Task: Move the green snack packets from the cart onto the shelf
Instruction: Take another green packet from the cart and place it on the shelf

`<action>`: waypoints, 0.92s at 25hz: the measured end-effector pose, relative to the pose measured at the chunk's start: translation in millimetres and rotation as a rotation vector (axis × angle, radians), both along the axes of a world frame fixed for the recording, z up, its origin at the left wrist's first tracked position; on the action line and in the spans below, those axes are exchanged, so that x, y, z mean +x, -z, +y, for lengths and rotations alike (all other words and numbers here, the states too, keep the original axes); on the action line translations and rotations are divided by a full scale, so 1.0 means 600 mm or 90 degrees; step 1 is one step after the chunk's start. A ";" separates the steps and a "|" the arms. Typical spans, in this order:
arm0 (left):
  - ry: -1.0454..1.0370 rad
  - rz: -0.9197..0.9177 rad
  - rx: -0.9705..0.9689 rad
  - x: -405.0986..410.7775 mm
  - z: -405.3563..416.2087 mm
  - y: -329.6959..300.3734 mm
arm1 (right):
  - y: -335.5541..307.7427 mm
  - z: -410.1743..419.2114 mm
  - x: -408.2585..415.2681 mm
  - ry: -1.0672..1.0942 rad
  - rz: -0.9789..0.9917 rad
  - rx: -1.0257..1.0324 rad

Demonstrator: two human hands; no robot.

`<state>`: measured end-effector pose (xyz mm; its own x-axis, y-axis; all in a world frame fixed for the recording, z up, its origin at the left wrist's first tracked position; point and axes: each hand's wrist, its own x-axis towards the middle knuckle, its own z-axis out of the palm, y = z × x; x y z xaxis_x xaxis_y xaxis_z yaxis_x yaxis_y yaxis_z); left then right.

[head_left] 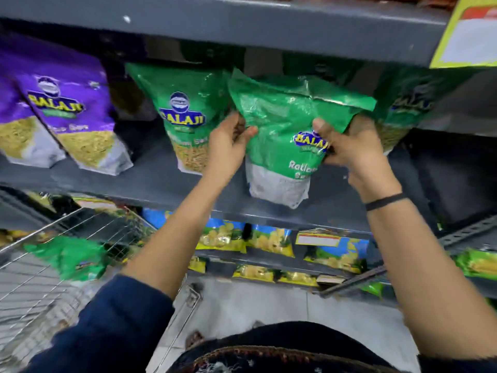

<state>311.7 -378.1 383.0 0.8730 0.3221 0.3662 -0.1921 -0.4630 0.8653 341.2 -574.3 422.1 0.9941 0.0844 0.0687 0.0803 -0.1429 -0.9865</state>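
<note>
I hold a green snack packet [279, 135] upright on the grey shelf [150, 184], between both hands. My left hand [228, 146] grips its left edge and my right hand [347, 146] grips its right side, thumb over the logo. Another green packet [185, 117] stands just to its left, and a third green packet [400, 111] stands to the right, partly hidden behind my right hand. In the wire cart [53, 265] at the lower left lies one more green packet [72, 257], blurred.
Purple packets [61, 114] stand at the shelf's left end. The upper shelf board [242, 25] hangs close above the packets, with a yellow price tag [468, 33] at its right. Yellow-and-blue snack bags [271, 240] fill the lower shelves. Grey floor lies below.
</note>
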 end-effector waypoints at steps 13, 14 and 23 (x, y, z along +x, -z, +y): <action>0.139 0.249 -0.390 0.123 -0.069 0.055 | 0.137 0.001 -0.012 0.181 0.122 0.182; 0.145 0.292 -0.374 0.123 -0.070 0.061 | 0.156 0.011 -0.040 0.136 0.234 0.197; -0.027 0.264 -0.328 0.108 -0.066 0.129 | 0.181 -0.023 0.013 0.202 0.223 0.204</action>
